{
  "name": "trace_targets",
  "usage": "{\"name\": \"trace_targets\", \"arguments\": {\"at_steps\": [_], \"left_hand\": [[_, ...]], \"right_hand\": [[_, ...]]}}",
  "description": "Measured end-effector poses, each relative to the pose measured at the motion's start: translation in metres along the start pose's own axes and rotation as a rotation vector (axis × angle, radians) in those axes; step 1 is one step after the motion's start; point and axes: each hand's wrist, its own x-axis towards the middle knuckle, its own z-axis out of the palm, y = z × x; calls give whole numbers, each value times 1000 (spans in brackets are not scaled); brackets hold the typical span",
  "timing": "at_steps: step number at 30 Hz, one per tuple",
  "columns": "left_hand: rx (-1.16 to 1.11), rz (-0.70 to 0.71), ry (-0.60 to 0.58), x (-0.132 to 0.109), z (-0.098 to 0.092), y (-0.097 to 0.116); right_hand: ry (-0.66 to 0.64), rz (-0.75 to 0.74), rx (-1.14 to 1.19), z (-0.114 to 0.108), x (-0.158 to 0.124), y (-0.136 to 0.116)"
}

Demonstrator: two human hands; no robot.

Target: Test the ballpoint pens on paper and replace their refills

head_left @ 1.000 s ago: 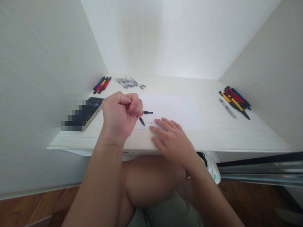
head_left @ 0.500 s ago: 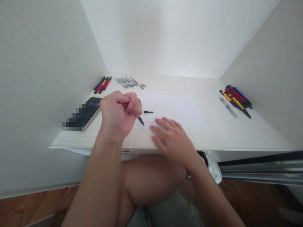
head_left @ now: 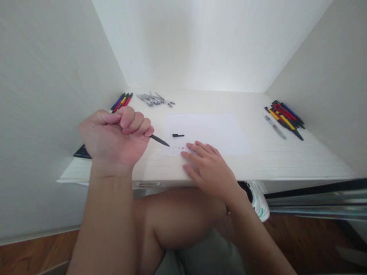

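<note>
My left hand (head_left: 117, 135) is closed in a fist, palm side up, around a dark pen (head_left: 159, 140). The pen's tapered end sticks out past the little finger and points right, at the lower left of a white sheet of paper (head_left: 212, 128). Most of the pen is hidden in the fist. Fingers spread, my right hand (head_left: 209, 164) rests on the sheet's lower edge and holds nothing. Small red and dark marks (head_left: 182, 148) show beside its fingertips. A black pen cap (head_left: 178, 135) lies on the paper above them.
Clear pens (head_left: 153, 100) lie in a pile at the back left, beside coloured pens (head_left: 123, 101). More coloured pens (head_left: 286, 116) and one clear pen (head_left: 275, 127) lie at the right. A phone (head_left: 82, 152) is partly behind my left hand. Walls enclose the white desk (head_left: 286, 164).
My left hand has moved left with the pen, covering more of the phone. More of the pen's length shows, and it lies flatter. My right hand has stayed in place.
</note>
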Motion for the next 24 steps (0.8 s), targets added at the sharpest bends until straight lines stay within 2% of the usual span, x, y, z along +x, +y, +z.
{"name": "trace_targets", "arguments": {"at_steps": [4, 8, 10, 12, 14, 16, 19, 24], "left_hand": [[-69, 23, 30, 2, -16, 6], [-63, 84, 48, 6, -24, 3], [-70, 101, 37, 7, -23, -1], [-95, 101, 11, 7, -20, -6], [-119, 92, -13, 5, -15, -12], [-136, 80, -19, 3, -10, -20], [-214, 56, -13, -1, -5, -33], [-341, -5, -58, -1, -5, -49]], "right_hand": [[-7, 18, -2, 2, 0, 0], [28, 38, 3, 4, -1, 1], [99, 53, 42, 4, -2, 1], [234, 77, 123, 4, -2, -2], [388, 120, 250, 5, 0, -9], [483, 208, 415, 8, 5, -18], [493, 349, 721, 16, 19, -33], [560, 433, 1141, 30, 52, -44]]}}
